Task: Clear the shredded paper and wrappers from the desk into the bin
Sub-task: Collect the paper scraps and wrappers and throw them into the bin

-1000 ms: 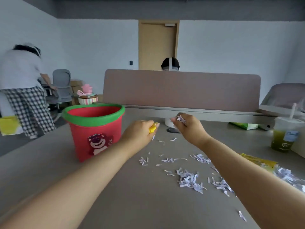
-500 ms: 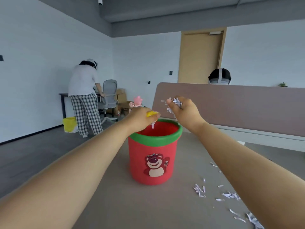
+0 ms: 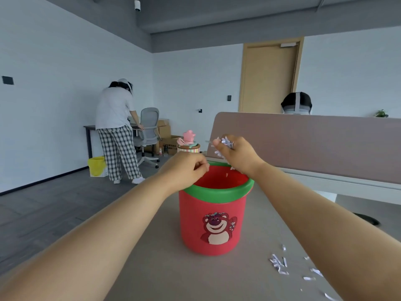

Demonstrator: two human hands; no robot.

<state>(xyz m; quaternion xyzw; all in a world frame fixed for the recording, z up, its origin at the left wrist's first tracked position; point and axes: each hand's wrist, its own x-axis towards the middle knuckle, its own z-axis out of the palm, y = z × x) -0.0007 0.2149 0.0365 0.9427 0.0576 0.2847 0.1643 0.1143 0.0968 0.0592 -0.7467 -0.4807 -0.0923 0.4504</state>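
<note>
**A:** Where does the bin stand?

**B:** The round red plastic bin, with a green rim and a bear picture on its front, is upright on the grey-brown desk, toward the far left corner. The mauve fabric divider runs along the far edge behind it.

**A:** And the hands?

**B:** Both are above the bin's mouth. The right hand is over the far side of the rim, fingers curled round a clump of white shredded paper. A few small scraps are in the air just under it, inside the rim. The left hand is over the left side of the rim, fingers curled in with the tips drawn to the thumb. I cannot tell whether anything is pinched there.

**A:** Anything left on the desk?

**B:** Loose white paper shreds lie scattered to the right of the bin and nearer the near edge, beside and partly under the right forearm.

**A:** And the room?

**B:** Off the left edge, a person in a white top and checked trousers bends by a grey office chair, with a small yellow floor bin just beside them. There is a light wooden door behind the divider.
</note>
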